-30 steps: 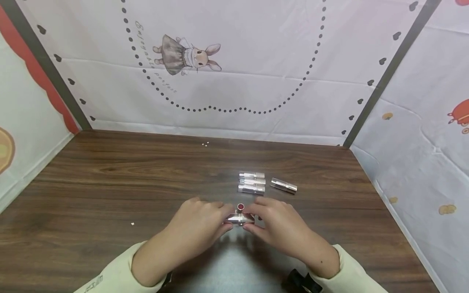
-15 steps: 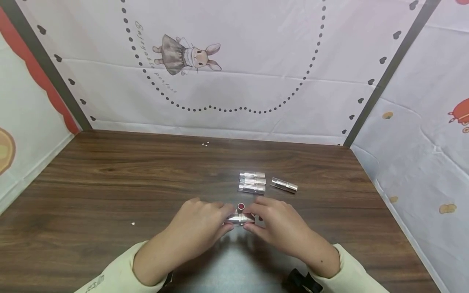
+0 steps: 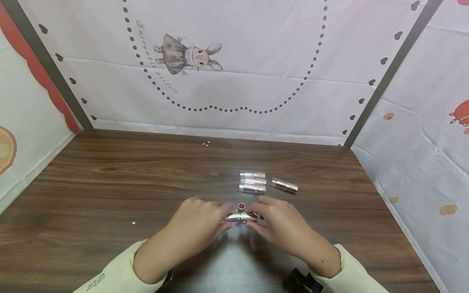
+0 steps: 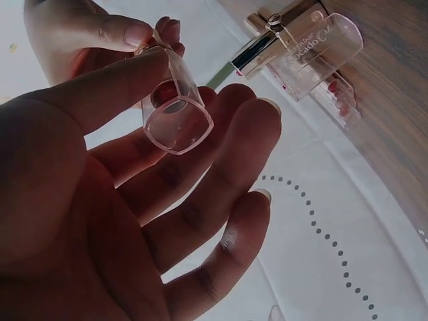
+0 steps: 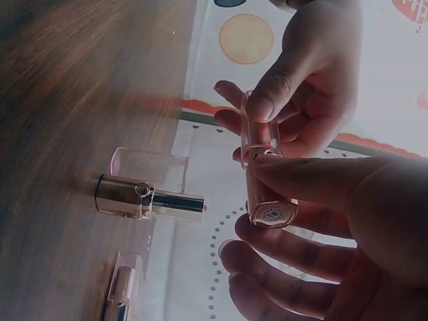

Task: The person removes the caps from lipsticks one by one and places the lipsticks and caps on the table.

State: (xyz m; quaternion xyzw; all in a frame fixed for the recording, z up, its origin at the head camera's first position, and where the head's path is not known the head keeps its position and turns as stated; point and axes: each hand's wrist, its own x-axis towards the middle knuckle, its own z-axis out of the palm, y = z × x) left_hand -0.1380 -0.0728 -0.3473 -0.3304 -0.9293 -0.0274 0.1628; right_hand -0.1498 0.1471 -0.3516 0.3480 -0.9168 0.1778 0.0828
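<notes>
In the head view my left hand (image 3: 198,221) and right hand (image 3: 280,219) meet over a lipstick (image 3: 239,217) held level. My left thumb and forefinger pinch its clear cap (image 4: 179,130). The right hand pinches the shiny gold base (image 5: 273,215) between thumb and fingers. A dark red bullet shows through the cap in the left wrist view. Just behind, an uncapped lipstick (image 5: 150,198) stands upright on the table, its red tip seen from above in the head view. Beside it stands a loose clear cap (image 4: 321,57) with printed lettering.
Farther back, three capped lipsticks (image 3: 253,182) lie side by side, with a single lipstick (image 3: 284,185) angled to their right. Small white bits (image 3: 206,143) lie near the back edge of the wooden table (image 3: 110,175), another white bit (image 3: 133,223) to the left. Printed cloth walls surround it.
The held lipstick has shifted slightly away from me and to the right, and a little more of it shows between the fingers. Both hands otherwise stay in place; the other lipsticks have not moved.
</notes>
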